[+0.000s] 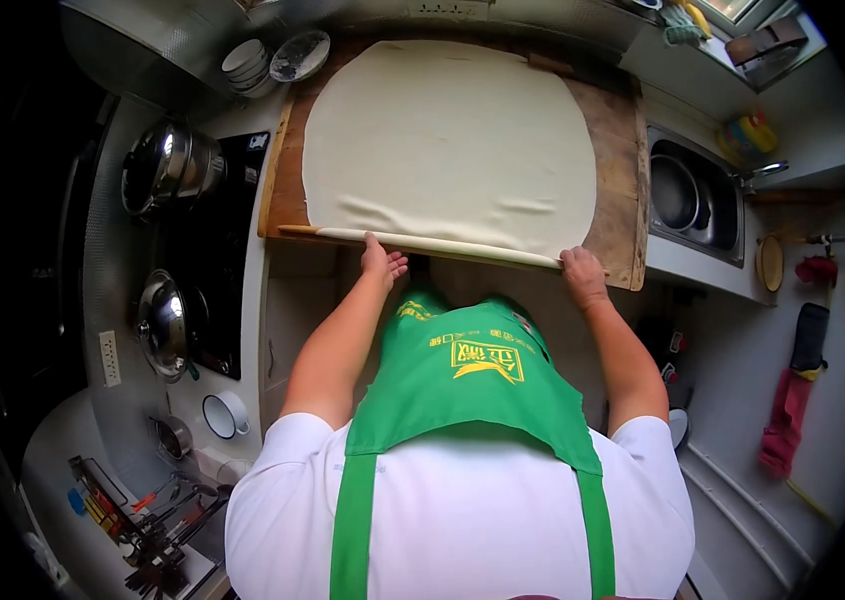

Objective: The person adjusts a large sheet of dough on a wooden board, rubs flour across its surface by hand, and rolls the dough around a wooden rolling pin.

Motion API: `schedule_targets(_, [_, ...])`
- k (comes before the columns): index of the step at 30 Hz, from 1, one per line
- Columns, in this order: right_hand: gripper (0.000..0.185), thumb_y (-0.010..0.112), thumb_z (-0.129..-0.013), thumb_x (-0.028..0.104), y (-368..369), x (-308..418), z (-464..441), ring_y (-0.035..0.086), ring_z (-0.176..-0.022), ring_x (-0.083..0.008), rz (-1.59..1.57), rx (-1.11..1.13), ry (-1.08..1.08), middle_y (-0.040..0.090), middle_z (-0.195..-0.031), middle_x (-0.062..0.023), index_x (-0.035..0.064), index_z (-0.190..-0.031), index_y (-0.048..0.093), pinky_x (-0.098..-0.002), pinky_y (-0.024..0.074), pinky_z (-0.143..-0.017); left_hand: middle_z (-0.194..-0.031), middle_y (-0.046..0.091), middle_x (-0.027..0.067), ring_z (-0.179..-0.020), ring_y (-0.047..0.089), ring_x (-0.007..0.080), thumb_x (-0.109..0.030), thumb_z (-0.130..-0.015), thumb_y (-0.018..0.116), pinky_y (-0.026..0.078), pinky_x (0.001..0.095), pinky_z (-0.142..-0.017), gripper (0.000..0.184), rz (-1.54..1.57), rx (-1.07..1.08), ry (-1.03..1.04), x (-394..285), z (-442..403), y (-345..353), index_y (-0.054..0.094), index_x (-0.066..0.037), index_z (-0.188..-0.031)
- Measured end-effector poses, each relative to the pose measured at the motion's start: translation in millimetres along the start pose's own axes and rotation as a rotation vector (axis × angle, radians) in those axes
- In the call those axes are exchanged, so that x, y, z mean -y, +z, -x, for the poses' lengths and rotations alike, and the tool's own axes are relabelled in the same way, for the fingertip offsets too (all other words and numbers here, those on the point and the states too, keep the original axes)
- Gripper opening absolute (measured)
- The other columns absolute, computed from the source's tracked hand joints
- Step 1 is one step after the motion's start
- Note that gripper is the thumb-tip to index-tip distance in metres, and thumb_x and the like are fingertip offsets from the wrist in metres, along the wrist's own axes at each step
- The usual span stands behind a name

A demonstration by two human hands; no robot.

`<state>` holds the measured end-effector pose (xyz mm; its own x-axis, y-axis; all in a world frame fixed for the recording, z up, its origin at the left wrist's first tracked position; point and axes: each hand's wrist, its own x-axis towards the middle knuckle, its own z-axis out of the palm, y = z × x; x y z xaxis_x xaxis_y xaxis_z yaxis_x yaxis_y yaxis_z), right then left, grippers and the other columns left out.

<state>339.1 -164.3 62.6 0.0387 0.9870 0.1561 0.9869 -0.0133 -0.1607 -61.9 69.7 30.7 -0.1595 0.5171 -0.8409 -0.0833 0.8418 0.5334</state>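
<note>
A large, thin sheet of dough covers most of a wooden board. Its near edge is wrapped around a long rolling pin, whose bare wooden end sticks out at the left. My left hand is at the roll's left part, thumb against the dough and the other fingers stretched out below it, apart. At the roll's right end, my right hand has its fingers closed over the dough-covered pin. Small wrinkles show in the sheet just beyond the roll.
To the left, a steel pot and a lidded pan stand by a black cooktop. Stacked bowls and a plate sit behind the board's left corner. A sink holding a pan lies to the right.
</note>
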Motion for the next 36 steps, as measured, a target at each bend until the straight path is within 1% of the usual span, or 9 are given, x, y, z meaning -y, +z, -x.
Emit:
schedule_targets(4, [0.013,0.069,-0.091,0.020,-3.8,-13.6,-2.3,0.066,-0.092,-0.0303,0.035,0.224,-0.018,0.065,-0.096,-0.0107,0.0117,-0.097,0.062,-0.0473,0.0526,-0.072,-0.117,0.062,0.0226,-0.097,0.069,0.0366,-0.064,-0.107,0.034,0.060,0.0478,-0.077,0.073,-0.021,0.023,-0.013,-6.6,-2.4,3.5,0.045,-0.002,-0.143])
schedule_targets(12, [0.019,0.073,-0.085,0.017,-23.1,-15.9,1.6,0.067,-0.083,-0.0366,-0.167,0.228,0.057,0.066,-0.102,-0.0115,0.0110,-0.099,0.061,-0.0508,0.0545,-0.073,-0.106,0.068,0.0225,-0.093,0.072,0.0386,-0.051,-0.108,0.029,0.061,0.0493,-0.080,0.065,0.145,0.031,0.082,1.4,0.5,8.0,0.056,0.005,-0.129])
schedule_targets(16, [0.020,0.073,-0.086,0.016,-17.2,-7.6,4.9,0.066,-0.078,-0.0385,-0.146,0.227,0.139,0.064,-0.099,-0.0115,0.0114,-0.102,0.062,-0.0512,0.0549,-0.071,-0.126,0.065,0.0215,-0.099,0.072,0.0393,-0.045,-0.104,0.045,0.060,0.0566,-0.083,0.059,0.116,-0.205,0.096,3.5,11.7,23.1,0.050,0.000,-0.141])
schedule_targets(20, [0.022,0.076,-0.084,0.016,-43.6,12.8,7.1,0.065,-0.074,-0.0389,-0.291,0.337,0.124,0.064,-0.091,-0.0120,0.0128,-0.101,0.063,-0.0521,0.0540,-0.067,-0.130,0.063,0.0191,-0.106,0.070,0.0388,-0.051,-0.102,0.042,0.059,0.0577,-0.087,0.065,0.278,-0.154,0.097,10.7,-0.5,17.1,0.047,-0.002,-0.144])
schedule_targets(22, [0.027,0.079,-0.080,0.020,-38.4,9.3,17.6,0.067,-0.074,-0.0366,-0.304,0.201,-0.080,0.065,-0.081,-0.0128,0.0148,-0.101,0.063,-0.0521,0.0533,-0.065,-0.132,0.062,0.0176,-0.111,0.069,0.0378,-0.053,-0.102,0.039,0.058,0.0579,-0.091,0.066,0.290,-0.138,0.084,16.2,6.5,14.4,0.047,-0.003,-0.146])
schedule_targets(25, [0.033,0.082,-0.076,0.022,-30.3,15.0,30.6,0.067,-0.072,-0.0361,-0.150,0.060,0.006,0.068,-0.083,-0.0130,0.0159,-0.105,0.067,-0.0497,0.0539,-0.067,-0.150,0.055,0.0084,-0.134,0.057,0.0326,-0.072,-0.103,0.020,0.050,0.0560,-0.110,0.081,0.653,0.030,0.021,14.2,27.4,0.8,0.045,-0.014,-0.153])
schedule_targets(28, [0.024,0.080,-0.077,0.018,-37.3,31.1,34.3,0.065,-0.074,-0.0324,-0.265,-0.019,-0.041,0.065,-0.087,-0.0084,0.0151,-0.098,0.067,-0.0472,0.0525,-0.066,-0.153,0.053,0.0076,-0.136,0.057,0.0331,-0.076,-0.102,0.016,0.050,0.0557,-0.110,0.086,0.771,-0.021,0.062,25.8,16.3,-11.6,0.044,-0.015,-0.155])
schedule_targets(34, [0.028,0.080,-0.074,0.012,-45.2,69.7,41.5,0.064,-0.085,-0.0281,-0.300,-0.187,0.003,0.064,-0.088,-0.0043,0.0143,-0.100,0.069,-0.0444,0.0530,-0.070,-0.150,0.056,0.0098,-0.135,0.057,0.0291,-0.085,-0.095,0.012,0.047,0.0565,-0.112,0.095,0.769,-0.004,-0.026,26.3,13.2,-23.2,0.053,-0.019,-0.150])
schedule_targets(36, [0.028,0.082,-0.074,0.011,-39.1,69.7,50.8,0.065,-0.085,-0.0295,-0.310,-0.148,0.099,0.065,-0.088,-0.0046,0.0143,-0.099,0.070,-0.0440,0.0534,-0.071,-0.156,0.052,0.0056,-0.139,0.056,0.0323,-0.088,-0.094,0.010,0.051,0.0585,-0.108,0.097,0.674,0.092,0.095,23.4,6.1,-19.3,0.043,-0.022,-0.158])
